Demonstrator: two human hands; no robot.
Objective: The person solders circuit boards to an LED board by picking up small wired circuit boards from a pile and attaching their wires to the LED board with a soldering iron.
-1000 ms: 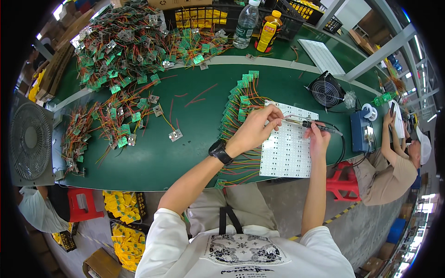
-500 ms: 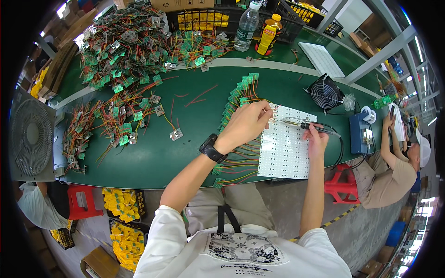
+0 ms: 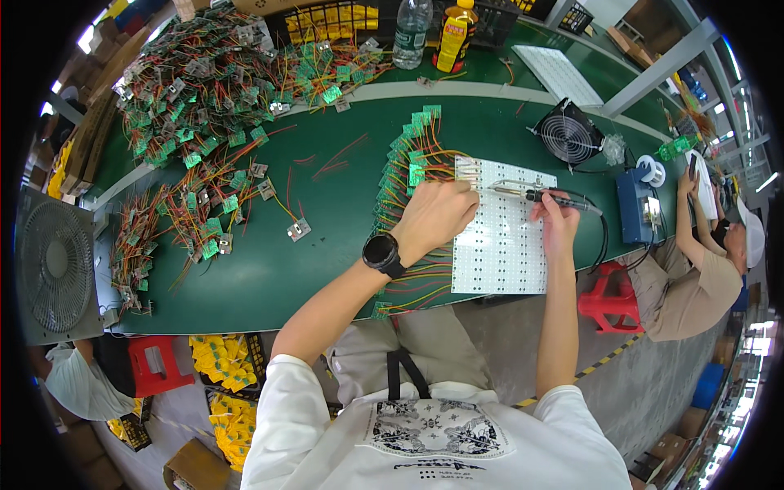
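My right hand [image 3: 557, 224] grips a soldering iron [image 3: 555, 198], whose metal tip end points left over the upper part of a white perforated panel [image 3: 502, 253]. My left hand [image 3: 437, 216] lies across the panel's upper left edge, its fingers pinched; what they hold is hidden. Beside the panel a slanting row of small green circuit boards [image 3: 398, 155] overlaps one another. Their red and yellow wires [image 3: 420, 282] run to the panel's left side, partly under my left hand and wrist.
A large heap of wired boards [image 3: 196, 82] rises at far left, with smaller piles nearer. A black fan [image 3: 565, 139], blue soldering station [image 3: 633, 208] and solder spool [image 3: 651, 170] stand right. Two bottles [image 3: 454, 37] stand behind. A co-worker [image 3: 694, 278] sits at right.
The whole view has shifted slightly. My left hand has turned a little, its fingers lower against the panel edge. The soldering iron stays in my right hand above the panel.
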